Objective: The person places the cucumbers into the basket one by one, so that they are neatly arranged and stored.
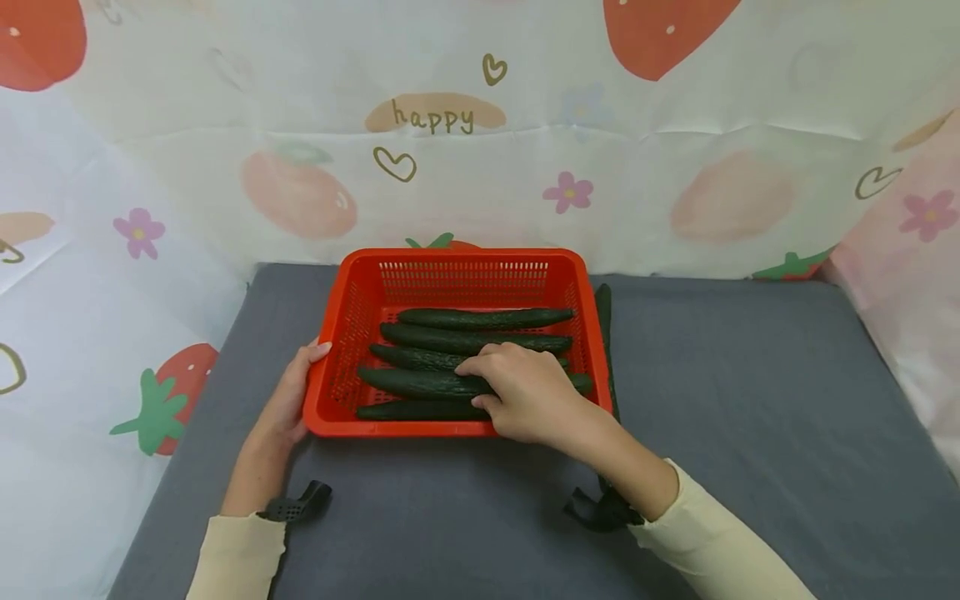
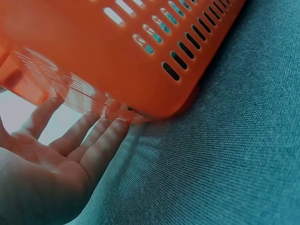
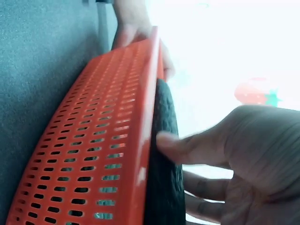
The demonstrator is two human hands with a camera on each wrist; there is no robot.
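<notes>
A red plastic basket [image 1: 457, 428] holds several long dark-green cucumbers [image 1: 487, 318] lying side by side. My right hand [image 1: 525, 392] is inside the basket, gripping a cucumber [image 1: 420, 384] near the front. In the right wrist view its thumb [image 3: 176, 147] presses the near side of that cucumber [image 3: 164, 187], with fingers on the far side. At the basket's left side my left hand [image 1: 294, 392] holds the wall, its thumb over the rim. The left wrist view has the left hand's fingers [image 2: 105, 145] extended against the slotted wall.
Along the basket's right outer side lies another cucumber [image 1: 605, 321], partly hidden by the basket and my right arm. Grey cloth [image 1: 750, 417] covers the table. A printed curtain [image 1: 465, 192] hangs behind it. Black straps [image 1: 300, 502] circle both wrists.
</notes>
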